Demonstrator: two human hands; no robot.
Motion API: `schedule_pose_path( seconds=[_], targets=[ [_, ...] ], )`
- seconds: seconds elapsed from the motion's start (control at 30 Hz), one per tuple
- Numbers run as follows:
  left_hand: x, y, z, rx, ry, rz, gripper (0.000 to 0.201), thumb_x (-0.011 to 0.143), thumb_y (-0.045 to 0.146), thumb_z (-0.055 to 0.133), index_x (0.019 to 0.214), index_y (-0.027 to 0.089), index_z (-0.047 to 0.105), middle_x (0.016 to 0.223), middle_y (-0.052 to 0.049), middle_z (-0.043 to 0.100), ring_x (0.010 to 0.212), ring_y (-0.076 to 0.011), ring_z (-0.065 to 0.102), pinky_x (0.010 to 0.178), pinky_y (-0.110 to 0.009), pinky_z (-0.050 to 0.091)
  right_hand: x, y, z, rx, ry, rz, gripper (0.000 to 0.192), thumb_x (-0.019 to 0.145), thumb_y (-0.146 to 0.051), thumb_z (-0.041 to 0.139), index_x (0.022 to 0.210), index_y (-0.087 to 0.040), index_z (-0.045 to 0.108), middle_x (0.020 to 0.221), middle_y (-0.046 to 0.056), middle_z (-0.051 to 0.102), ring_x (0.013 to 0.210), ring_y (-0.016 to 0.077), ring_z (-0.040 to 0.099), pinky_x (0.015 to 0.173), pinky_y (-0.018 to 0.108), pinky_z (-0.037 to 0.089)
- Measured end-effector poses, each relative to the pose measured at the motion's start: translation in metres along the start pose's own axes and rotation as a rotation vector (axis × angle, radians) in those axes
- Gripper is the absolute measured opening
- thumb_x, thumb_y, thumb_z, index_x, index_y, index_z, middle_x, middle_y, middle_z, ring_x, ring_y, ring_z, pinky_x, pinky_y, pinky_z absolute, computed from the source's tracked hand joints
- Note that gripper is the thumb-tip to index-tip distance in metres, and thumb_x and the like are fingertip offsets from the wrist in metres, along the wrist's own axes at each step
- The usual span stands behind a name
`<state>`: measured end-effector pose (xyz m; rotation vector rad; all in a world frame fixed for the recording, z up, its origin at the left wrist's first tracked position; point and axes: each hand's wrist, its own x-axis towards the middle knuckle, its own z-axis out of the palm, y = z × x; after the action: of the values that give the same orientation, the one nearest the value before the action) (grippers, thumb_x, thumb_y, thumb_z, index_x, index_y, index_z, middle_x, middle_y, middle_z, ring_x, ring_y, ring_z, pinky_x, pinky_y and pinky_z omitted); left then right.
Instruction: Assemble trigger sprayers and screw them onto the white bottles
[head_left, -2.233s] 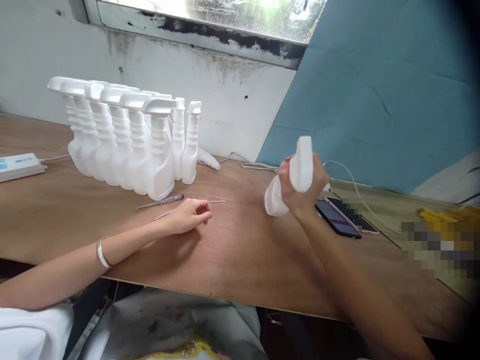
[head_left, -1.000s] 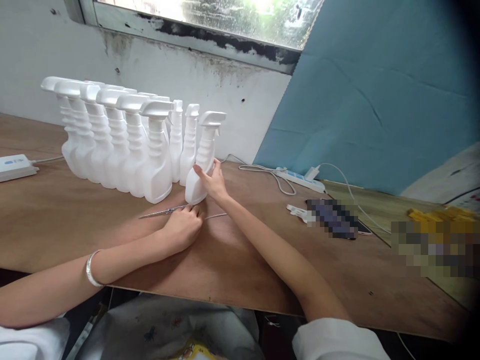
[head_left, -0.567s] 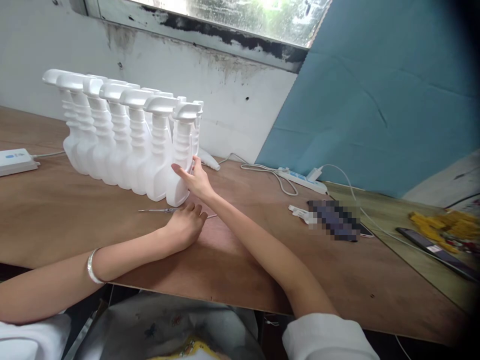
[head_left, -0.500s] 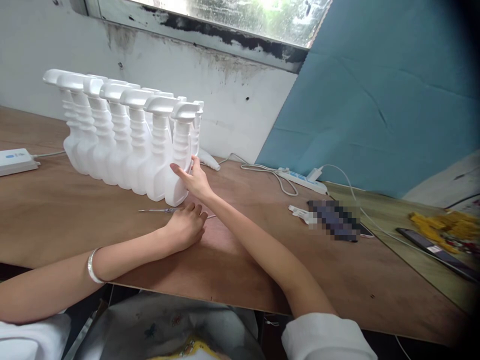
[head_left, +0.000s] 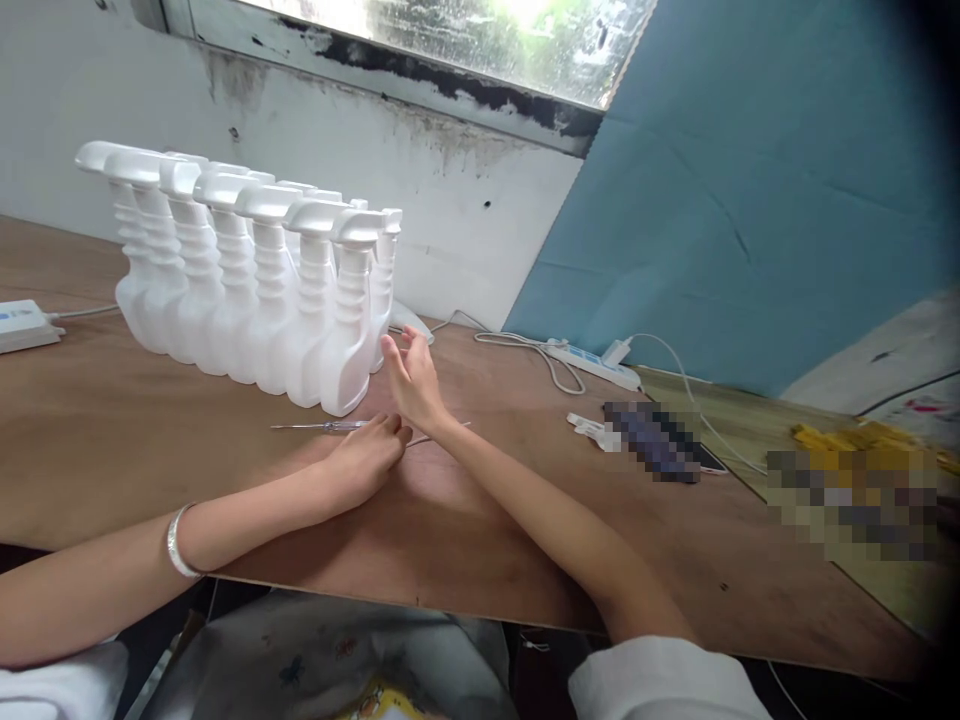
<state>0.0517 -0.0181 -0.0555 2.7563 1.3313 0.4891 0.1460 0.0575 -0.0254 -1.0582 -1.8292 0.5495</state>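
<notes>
nearest bottle (head_left: 346,325): white trigger spray bottle, upright at the right end of the front row, on the wooden table (head_left: 525,520). looks freshly parked there, nothing gripping it.
right hand (head_left: 411,380): open, fingers spread, holding nothing; sits at about 4 o'clock from that bottle, just beside it but apart.
left hand (head_left: 366,458): loosely curled, resting on the table at 6 o'clock from the bottle, fingertips touching a thin metal tool (head_left: 319,426). can't tell if it's really pinching it.
step: reads like the moment right after a bottle joins the row, so the placing part seems done. next move probably calls for a free hand and a fresh piece to work on.
count, bottles (head_left: 225,270): seven in the front row for sure, more behind, back row too hidden to count.
count, thin rods/tools: two, the second rod (head_left: 450,428) at 3 o'clock of the left hand.
count, power strips: two, one (head_left: 22,325) far left, one (head_left: 592,362) by the blue panel (head_left: 750,200).
count, phones: one blurred patch (head_left: 656,440), can't tell more.
</notes>
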Motion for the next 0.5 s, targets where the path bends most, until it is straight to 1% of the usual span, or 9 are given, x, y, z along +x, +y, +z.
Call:
schedule_pose_path(
  seconds=[0.07,0.13,0.2,0.3,0.37,0.47,0.5],
  targets=[
    [0.001,0.0,-0.001,0.089,-0.048,-0.017,0.027,0.074,0.0,0.033,0.085,0.012,0.055,0.087,-0.01,0.055,0.079,-0.0206,0.051,0.071,-0.031,0.044,-0.005,0.01,-0.023,-0.034,0.095,-0.039,0.055,0.082,-0.056,0.032,0.12,-0.017,0.035,0.123,0.014,0.044,0.111,0.0242,0.046,0.094,0.041,0.035],
    [0.001,0.001,-0.002,0.146,-0.07,-0.032,0.026,0.076,-0.001,0.033,0.08,0.013,0.054,0.084,-0.01,0.053,0.076,-0.02,0.049,0.067,-0.03,0.044,-0.007,0.026,-0.048,-0.076,0.176,-0.066,0.049,0.082,-0.052,0.035,0.115,-0.017,0.038,0.119,0.013,0.047,0.104,0.0216,0.05,0.09,0.037,0.038],
    [0.002,0.001,-0.003,0.154,-0.071,-0.031,0.025,0.077,0.0,0.033,0.081,0.014,0.053,0.086,-0.01,0.053,0.077,-0.0197,0.049,0.067,-0.03,0.043,-0.007,0.045,-0.069,-0.107,0.255,-0.018,0.043,0.081,-0.05,0.037,0.11,-0.018,0.04,0.115,0.012,0.049,0.099,0.0196,0.053,0.085,0.035,0.041],
    [0.003,0.0,-0.003,0.135,-0.08,-0.037,0.026,0.077,-0.001,0.033,0.082,0.014,0.054,0.086,-0.009,0.053,0.078,-0.0192,0.048,0.069,-0.029,0.043,-0.009,0.071,-0.097,-0.148,0.301,0.068,0.038,0.081,-0.044,0.039,0.11,-0.018,0.037,0.114,0.011,0.05,0.096,0.0178,0.054,0.08,0.033,0.044],
    [0.003,0.0,-0.004,0.126,-0.078,-0.042,0.027,0.077,-0.001,0.033,0.084,0.014,0.055,0.087,-0.01,0.053,0.08,-0.0193,0.048,0.071,-0.03,0.043,-0.015,0.082,-0.115,-0.296,0.319,0.037,0.037,0.081,-0.038,0.04,0.111,-0.018,0.037,0.114,0.011,0.049,0.097,0.0185,0.052,0.082,0.035,0.042],
    [0.004,0.002,-0.007,0.181,-0.066,-0.064,0.028,0.077,0.0,0.034,0.087,0.013,0.056,0.088,-0.012,0.055,0.084,-0.0217,0.048,0.072,-0.032,0.042,-0.03,0.091,-0.146,-0.678,0.311,-0.094,0.037,0.08,-0.03,0.042,0.113,-0.013,0.041,0.115,0.014,0.049,0.107,0.0232,0.045,0.09,0.041,0.036],
    [0.004,0.003,-0.009,0.215,-0.068,-0.078,0.028,0.076,0.0,0.034,0.086,0.012,0.057,0.088,-0.013,0.055,0.084,-0.023,0.048,0.071,-0.033,0.042,-0.035,0.093,-0.158,-0.814,0.295,-0.102,0.036,0.08,-0.028,0.041,0.112,-0.012,0.043,0.116,0.015,0.048,0.111,0.0253,0.042,0.092,0.043,0.033]
  ],
)
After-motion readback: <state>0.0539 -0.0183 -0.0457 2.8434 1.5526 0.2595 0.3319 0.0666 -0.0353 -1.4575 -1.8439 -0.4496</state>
